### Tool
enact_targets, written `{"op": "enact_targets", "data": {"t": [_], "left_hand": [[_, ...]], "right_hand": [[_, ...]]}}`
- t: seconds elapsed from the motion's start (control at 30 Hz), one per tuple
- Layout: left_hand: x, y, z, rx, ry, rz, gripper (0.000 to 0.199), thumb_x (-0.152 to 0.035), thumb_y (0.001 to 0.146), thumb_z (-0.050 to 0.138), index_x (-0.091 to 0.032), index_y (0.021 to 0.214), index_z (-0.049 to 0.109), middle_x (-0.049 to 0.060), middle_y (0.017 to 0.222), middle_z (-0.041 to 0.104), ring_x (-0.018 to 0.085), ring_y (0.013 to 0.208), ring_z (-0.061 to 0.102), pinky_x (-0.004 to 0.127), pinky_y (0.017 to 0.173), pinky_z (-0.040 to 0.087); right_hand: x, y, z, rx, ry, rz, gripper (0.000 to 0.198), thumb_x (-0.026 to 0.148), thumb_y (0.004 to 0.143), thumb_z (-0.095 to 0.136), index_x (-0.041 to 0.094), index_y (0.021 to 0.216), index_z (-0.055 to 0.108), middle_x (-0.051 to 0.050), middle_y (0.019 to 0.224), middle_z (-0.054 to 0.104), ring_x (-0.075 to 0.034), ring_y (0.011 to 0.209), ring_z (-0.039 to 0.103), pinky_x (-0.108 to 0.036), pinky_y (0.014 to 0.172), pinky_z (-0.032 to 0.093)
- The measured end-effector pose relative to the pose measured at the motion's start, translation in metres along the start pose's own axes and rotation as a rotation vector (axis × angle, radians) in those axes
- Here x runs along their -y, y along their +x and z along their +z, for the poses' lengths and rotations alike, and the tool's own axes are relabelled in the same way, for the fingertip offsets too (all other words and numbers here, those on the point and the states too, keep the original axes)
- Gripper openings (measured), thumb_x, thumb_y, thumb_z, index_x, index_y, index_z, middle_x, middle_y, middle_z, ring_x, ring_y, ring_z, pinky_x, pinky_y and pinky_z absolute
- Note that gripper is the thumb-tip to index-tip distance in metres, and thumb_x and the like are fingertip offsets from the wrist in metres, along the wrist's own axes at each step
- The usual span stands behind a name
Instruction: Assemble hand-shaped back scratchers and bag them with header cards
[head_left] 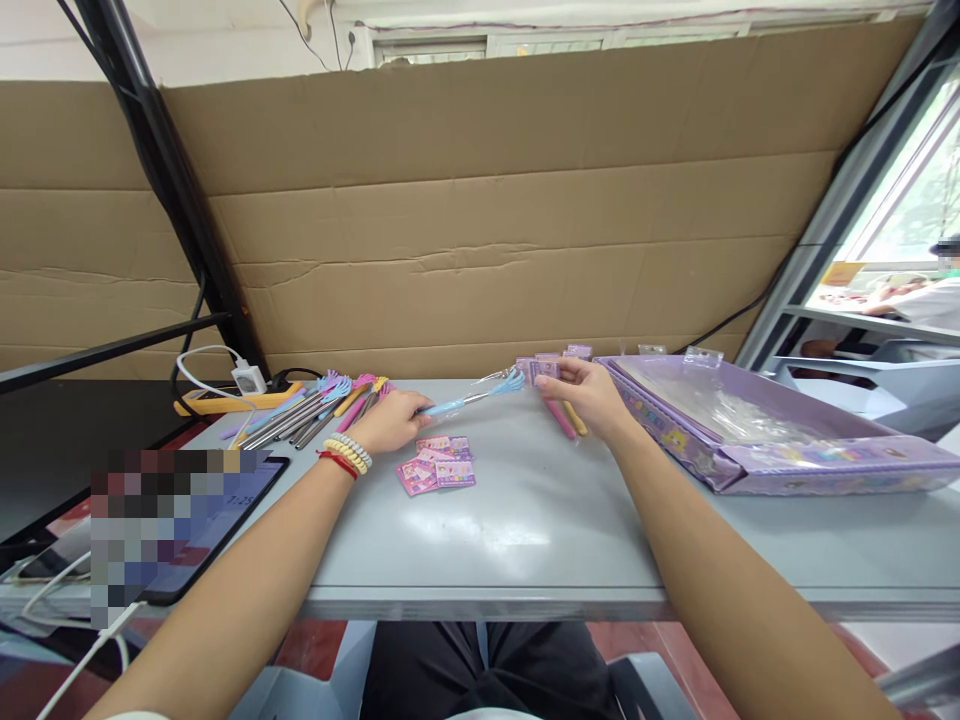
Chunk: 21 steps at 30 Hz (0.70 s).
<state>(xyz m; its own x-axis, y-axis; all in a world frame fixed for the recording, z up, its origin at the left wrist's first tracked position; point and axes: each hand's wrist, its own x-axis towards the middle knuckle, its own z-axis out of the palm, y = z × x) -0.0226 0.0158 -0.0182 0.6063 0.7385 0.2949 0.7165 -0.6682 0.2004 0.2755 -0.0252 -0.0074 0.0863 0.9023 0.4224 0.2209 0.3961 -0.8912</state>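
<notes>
My left hand (391, 420) is closed on the near end of a light-blue stick (459, 404) with blue strands at its far tip; clear plastic shines around part of it. Close by on the right, my right hand (586, 395) pinches a small purple printed card (546, 370), which seems to top a clear packet. Beneath that hand lie a pink stick (560, 418) and a yellow stick (576, 418). Several small pink-purple cards (436, 465) lie loosely piled on the table, nearer to me than the blue stick.
Several silver and coloured sticks with strands (300, 412) are heaped at the left. A purple box (817, 465) holding clear plastic sleeves stands right. A tablet (225, 520), cables and a white charger (249, 377) occupy the left edge. A cardboard wall (510, 220) rises behind the table (525, 530).
</notes>
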Motion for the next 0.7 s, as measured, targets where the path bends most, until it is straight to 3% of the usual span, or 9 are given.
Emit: {"op": "enact_targets", "data": {"t": [0.13, 0.27, 0.37, 0.43, 0.5, 0.6, 0.67, 0.7], "left_hand": [[0.0, 0.0, 0.0, -0.002, 0.009, 0.006, 0.024, -0.024, 0.083, 0.046, -0.017, 0.09, 0.068, 0.005, 0.086, 0.068, 0.018, 0.077, 0.058, 0.028, 0.069, 0.041], [-0.003, 0.0, -0.001, 0.002, 0.013, 0.021, 0.025, -0.023, 0.083, 0.045, -0.018, 0.091, 0.068, 0.005, 0.087, 0.068, 0.018, 0.078, 0.059, 0.028, 0.071, 0.042], [-0.008, 0.0, -0.002, -0.004, -0.006, 0.047, 0.026, -0.024, 0.082, 0.044, -0.018, 0.089, 0.068, 0.005, 0.085, 0.068, 0.018, 0.076, 0.057, 0.028, 0.071, 0.042], [-0.011, 0.0, -0.003, -0.025, -0.03, 0.043, 0.026, -0.026, 0.082, 0.043, -0.017, 0.085, 0.068, 0.005, 0.081, 0.067, 0.017, 0.073, 0.055, 0.028, 0.069, 0.041], [-0.013, -0.001, -0.005, -0.056, -0.081, 0.009, 0.025, -0.028, 0.081, 0.045, -0.016, 0.08, 0.067, 0.004, 0.075, 0.065, 0.016, 0.068, 0.053, 0.027, 0.064, 0.04], [-0.017, -0.001, -0.008, -0.083, -0.276, -0.076, 0.024, -0.031, 0.081, 0.047, -0.015, 0.075, 0.065, 0.0, 0.061, 0.057, 0.013, 0.058, 0.048, 0.026, 0.058, 0.039], [-0.021, -0.002, -0.01, -0.065, -0.515, -0.117, 0.024, -0.034, 0.08, 0.05, -0.014, 0.075, 0.064, -0.001, 0.057, 0.054, 0.012, 0.054, 0.048, 0.026, 0.055, 0.04], [-0.023, -0.002, -0.01, -0.042, -0.642, -0.128, 0.025, -0.036, 0.079, 0.053, -0.013, 0.076, 0.063, -0.001, 0.058, 0.054, 0.011, 0.053, 0.049, 0.026, 0.054, 0.041]], "right_hand": [[-0.002, 0.001, 0.002, -0.025, -0.047, -0.064, 0.037, 0.046, 0.073, 0.065, 0.019, 0.097, 0.068, -0.005, 0.088, 0.069, -0.02, 0.083, 0.063, -0.031, 0.069, 0.052], [-0.004, 0.002, 0.0, -0.165, -0.327, -0.152, 0.021, 0.036, 0.075, 0.057, 0.017, 0.073, 0.066, -0.001, 0.061, 0.061, -0.016, 0.059, 0.056, -0.028, 0.057, 0.043], [-0.005, 0.001, -0.001, -0.233, -0.423, -0.177, 0.017, 0.032, 0.076, 0.054, 0.018, 0.067, 0.059, 0.001, 0.053, 0.053, -0.013, 0.051, 0.047, -0.027, 0.053, 0.038], [-0.006, 0.003, 0.001, -0.253, -0.401, -0.198, 0.018, 0.034, 0.078, 0.054, 0.019, 0.069, 0.057, 0.001, 0.055, 0.054, -0.013, 0.053, 0.047, -0.027, 0.055, 0.039], [-0.007, 0.005, 0.004, -0.27, -0.29, -0.227, 0.02, 0.039, 0.076, 0.059, 0.019, 0.08, 0.059, -0.002, 0.071, 0.061, -0.015, 0.064, 0.054, -0.028, 0.062, 0.044], [-0.009, 0.007, 0.009, -0.341, -0.106, -0.21, 0.045, 0.045, 0.07, 0.067, 0.02, 0.106, 0.055, -0.007, 0.099, 0.063, -0.017, 0.084, 0.059, -0.028, 0.071, 0.048], [-0.009, 0.005, 0.013, -0.311, -0.089, -0.14, 0.049, 0.048, 0.07, 0.067, 0.019, 0.107, 0.055, -0.008, 0.098, 0.063, -0.017, 0.082, 0.059, -0.028, 0.069, 0.048], [-0.008, 0.003, 0.016, -0.225, -0.099, -0.101, 0.047, 0.049, 0.07, 0.066, 0.018, 0.104, 0.057, -0.007, 0.091, 0.064, -0.016, 0.077, 0.059, -0.027, 0.065, 0.047]]}}
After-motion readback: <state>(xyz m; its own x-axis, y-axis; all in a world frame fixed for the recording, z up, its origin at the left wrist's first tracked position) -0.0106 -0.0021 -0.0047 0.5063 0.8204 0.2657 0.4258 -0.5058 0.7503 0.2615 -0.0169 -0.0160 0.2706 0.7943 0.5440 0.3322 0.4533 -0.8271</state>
